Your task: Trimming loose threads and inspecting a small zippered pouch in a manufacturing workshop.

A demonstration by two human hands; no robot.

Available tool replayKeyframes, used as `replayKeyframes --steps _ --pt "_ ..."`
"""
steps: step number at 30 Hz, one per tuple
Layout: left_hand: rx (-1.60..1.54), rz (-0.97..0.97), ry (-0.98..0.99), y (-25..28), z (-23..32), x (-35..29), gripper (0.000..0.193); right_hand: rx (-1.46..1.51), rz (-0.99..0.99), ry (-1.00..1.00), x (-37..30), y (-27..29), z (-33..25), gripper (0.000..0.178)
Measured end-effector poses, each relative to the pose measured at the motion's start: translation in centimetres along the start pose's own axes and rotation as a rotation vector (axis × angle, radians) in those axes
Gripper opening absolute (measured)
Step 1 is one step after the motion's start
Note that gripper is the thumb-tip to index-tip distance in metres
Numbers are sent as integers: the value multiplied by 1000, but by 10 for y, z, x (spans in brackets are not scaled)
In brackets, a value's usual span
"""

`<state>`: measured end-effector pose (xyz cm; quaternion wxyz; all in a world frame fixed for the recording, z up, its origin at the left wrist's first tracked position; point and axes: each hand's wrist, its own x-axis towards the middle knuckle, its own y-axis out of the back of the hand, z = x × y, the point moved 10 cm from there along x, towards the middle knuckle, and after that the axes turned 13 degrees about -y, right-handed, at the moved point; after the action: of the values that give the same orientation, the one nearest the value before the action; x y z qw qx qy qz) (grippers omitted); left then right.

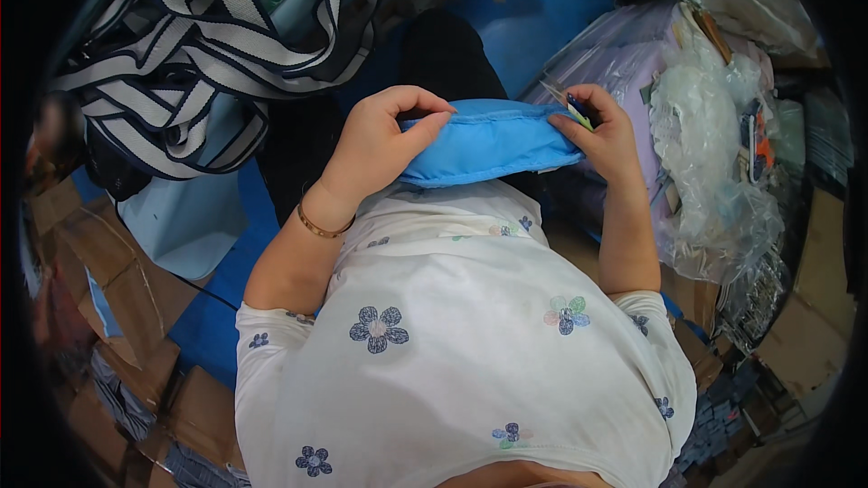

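Observation:
A bright blue padded fabric piece (493,146) with a seamed edge is stretched between my hands, just above my lap. My left hand (384,137) is closed, thumb and forefinger pinching the piece's upper left edge. At its right end, my right hand (604,136) is closed on small thread snips (579,114) with a green and dark handle. The metal points of the snips stick out toward the upper left, over the fabric. My right thumb also presses on the blue fabric. The palm side of both hands is hidden.
A heap of white webbing straps (212,54) with navy edges lies at the upper left. Plastic-wrapped lilac goods (615,63) and crumpled clear bags (710,126) are piled close on my right. Cardboard boxes (122,262) stand at the left. The floor (565,0) is blue.

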<state>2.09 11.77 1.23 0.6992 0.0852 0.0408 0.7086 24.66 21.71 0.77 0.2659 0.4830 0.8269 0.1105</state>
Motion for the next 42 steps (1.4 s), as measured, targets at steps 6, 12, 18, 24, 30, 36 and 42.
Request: replayKeyframes --steps 6,12,18,24,30,36,42 --pt "78 -66 -27 -2 5 5 17 -81 19 -24 2 1 -3 34" --pt "150 -118 -56 -4 8 6 13 -96 20 -14 0 -1 -9 27" --pt "-215 -52 173 -6 -19 4 16 -378 228 247 -17 6 -56 36" --pt "-365 -1 258 -12 -30 5 18 -471 102 421 -45 -34 -92 38" --pt "-443 27 286 -15 -36 2 18 -546 82 479 -49 -43 -93 34" --pt "-466 31 320 -20 -36 -2 18 -526 83 501 -48 -47 -97 29" --pt "-512 52 341 -23 -40 -4 17 -531 75 506 -47 -51 -97 28"
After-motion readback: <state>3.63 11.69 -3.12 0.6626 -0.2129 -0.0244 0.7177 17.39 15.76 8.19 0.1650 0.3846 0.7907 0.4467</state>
